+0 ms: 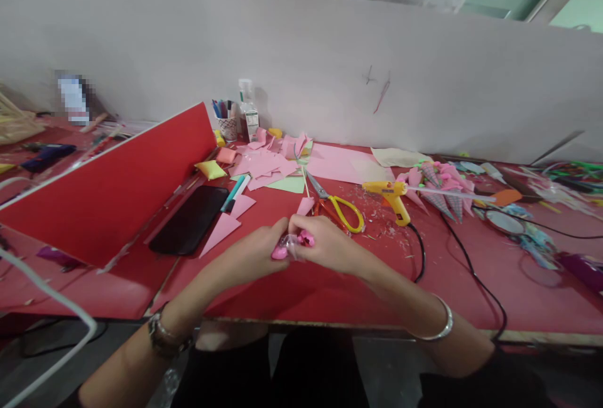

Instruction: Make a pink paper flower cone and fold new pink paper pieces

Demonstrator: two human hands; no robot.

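Note:
Above the front of the red table, my left hand (260,246) and my right hand (330,246) meet with bent fingers. Between them they grip a small bright pink piece (279,251) with see-through plastic on it; its exact kind does not show. Pink also shows in the curl of my right fingers. Just beyond my hands lie scissors (351,227) with a yellow and an orange handle. A pale pink cut paper piece (221,231) lies left of my left hand, beside a black phone (191,220). Some fingertips are hidden.
A yellow glue gun (396,199) with a black cord lies to the right, near grey and pink cones (440,185). Pink paper scraps (266,163) cover the back. A red board (127,188) stands at the left. Two markers (235,193) lie beyond the phone.

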